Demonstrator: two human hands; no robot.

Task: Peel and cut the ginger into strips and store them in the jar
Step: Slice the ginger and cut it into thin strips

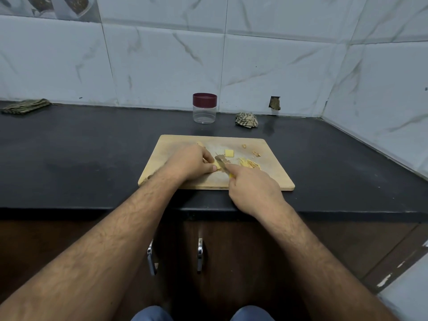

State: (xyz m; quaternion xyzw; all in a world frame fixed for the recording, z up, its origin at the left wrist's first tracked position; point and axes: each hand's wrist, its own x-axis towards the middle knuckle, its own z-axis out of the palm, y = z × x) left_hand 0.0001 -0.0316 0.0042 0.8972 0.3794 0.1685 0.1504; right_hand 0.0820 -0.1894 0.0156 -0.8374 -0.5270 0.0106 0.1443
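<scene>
You find no readable text, label, brand, number or sign anywhere here. The jar (204,108) carries a plain maroon lid and clear walls with no lettering you can make out. The picture tiles (46,5) at the top left of the wall show only printed images, too blurred to yield any words.

Two bare forearms, no sleeves in frame, visibly hairy from elbow to wrist. Left hand (190,164) and right hand (252,188): no gloves, rings, watch or bands visible. Short fingernails where they show. Bottom edge of frame: two knees in blue denim-like fabric trousers (151,313).
</scene>
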